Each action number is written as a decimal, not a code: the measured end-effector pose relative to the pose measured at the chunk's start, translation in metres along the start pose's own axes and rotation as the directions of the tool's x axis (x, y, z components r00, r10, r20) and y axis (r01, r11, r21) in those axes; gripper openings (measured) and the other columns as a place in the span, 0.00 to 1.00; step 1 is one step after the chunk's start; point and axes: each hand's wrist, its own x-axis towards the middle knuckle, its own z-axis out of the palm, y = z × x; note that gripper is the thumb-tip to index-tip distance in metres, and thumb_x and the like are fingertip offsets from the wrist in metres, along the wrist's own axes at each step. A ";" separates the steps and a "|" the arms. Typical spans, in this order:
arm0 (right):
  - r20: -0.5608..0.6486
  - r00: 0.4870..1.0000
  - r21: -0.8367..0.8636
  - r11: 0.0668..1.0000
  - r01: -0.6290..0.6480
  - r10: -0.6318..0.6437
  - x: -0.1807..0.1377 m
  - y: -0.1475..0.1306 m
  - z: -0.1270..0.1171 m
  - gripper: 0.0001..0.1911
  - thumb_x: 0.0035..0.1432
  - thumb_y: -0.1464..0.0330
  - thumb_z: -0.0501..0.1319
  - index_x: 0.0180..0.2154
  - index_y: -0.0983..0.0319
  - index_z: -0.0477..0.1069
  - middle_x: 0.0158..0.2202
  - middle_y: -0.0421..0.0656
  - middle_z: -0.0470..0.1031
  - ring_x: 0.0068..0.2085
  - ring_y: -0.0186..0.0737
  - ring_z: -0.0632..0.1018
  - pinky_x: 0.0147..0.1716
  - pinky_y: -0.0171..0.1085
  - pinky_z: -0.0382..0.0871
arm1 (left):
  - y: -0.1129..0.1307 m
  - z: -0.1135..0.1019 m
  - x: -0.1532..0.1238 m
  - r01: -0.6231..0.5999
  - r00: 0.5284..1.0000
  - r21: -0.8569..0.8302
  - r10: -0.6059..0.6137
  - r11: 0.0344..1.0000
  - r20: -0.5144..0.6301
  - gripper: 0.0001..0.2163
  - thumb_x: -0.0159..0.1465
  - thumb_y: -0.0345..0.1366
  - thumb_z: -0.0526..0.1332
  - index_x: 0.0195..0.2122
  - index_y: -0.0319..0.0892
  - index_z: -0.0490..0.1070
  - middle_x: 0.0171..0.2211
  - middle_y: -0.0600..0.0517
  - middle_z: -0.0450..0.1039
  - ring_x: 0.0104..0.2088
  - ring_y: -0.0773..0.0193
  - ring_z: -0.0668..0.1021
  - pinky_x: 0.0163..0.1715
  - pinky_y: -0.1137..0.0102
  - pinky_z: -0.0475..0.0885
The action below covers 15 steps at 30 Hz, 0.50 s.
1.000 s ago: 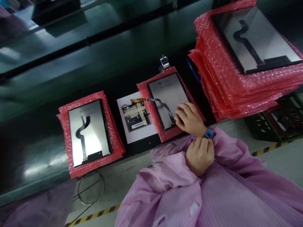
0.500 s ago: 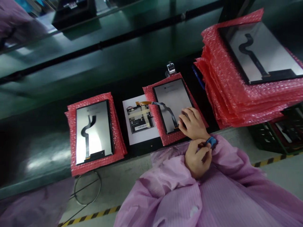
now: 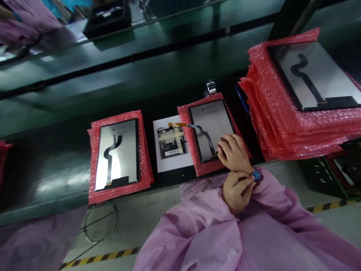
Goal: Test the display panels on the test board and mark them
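Observation:
My left hand (image 3: 238, 191) is closed at my right wrist, its fingertips pinching the blue wristband (image 3: 256, 175) there. Beyond it, my right hand (image 3: 234, 152) lies over the lower right edge of a display panel (image 3: 213, 116), fingers bent and slightly apart, gripping nothing. This panel rests on red bubble wrap (image 3: 184, 113). From its lower edge a flex cable (image 3: 207, 137) runs up and left, its orange end reaching over a small circuit assembly with a barcode label (image 3: 172, 143) on a white sheet (image 3: 163, 165).
To the left, another display panel (image 3: 118, 154) lies on red bubble wrap. A tall stack of red bubble wrap (image 3: 270, 109) at right carries a third panel (image 3: 327, 71). A metal counter (image 3: 211, 87) stands behind the middle panel. A green crate (image 3: 318, 177) sits lower right.
The view has shifted, so the bench items appear a little farther right. My left hand stays at the wristband and my right hand stays at the panel's edge.

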 end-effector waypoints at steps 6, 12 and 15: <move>0.024 0.987 0.116 0.980 -0.162 0.160 -0.007 0.015 -0.025 0.11 0.68 0.68 0.58 0.48 0.64 0.74 0.50 0.53 0.77 0.54 0.51 0.73 0.56 0.50 0.71 | -0.014 -0.042 0.016 -0.336 0.938 0.012 0.334 0.942 0.095 0.14 0.73 0.43 0.60 0.51 0.38 0.75 0.40 0.46 0.79 0.38 0.63 0.81 0.37 0.69 0.78; 0.253 0.910 0.090 0.928 -0.361 0.329 -0.033 0.035 -0.040 0.29 0.70 0.53 0.52 0.62 0.66 0.67 0.58 0.59 0.71 0.60 0.59 0.71 0.61 0.58 0.68 | -0.061 -0.134 0.050 0.076 0.979 0.662 0.072 0.746 -0.193 0.10 0.71 0.34 0.59 0.50 0.40 0.76 0.45 0.42 0.73 0.42 0.58 0.76 0.44 0.63 0.75; 0.248 0.911 0.071 0.932 -0.356 0.329 -0.042 0.034 -0.034 0.32 0.71 0.51 0.51 0.62 0.68 0.67 0.61 0.60 0.69 0.63 0.61 0.70 0.63 0.60 0.66 | -0.084 -0.144 0.058 0.120 0.992 0.805 -0.046 0.580 -0.115 0.18 0.72 0.41 0.59 0.57 0.38 0.75 0.50 0.38 0.68 0.43 0.55 0.73 0.47 0.58 0.74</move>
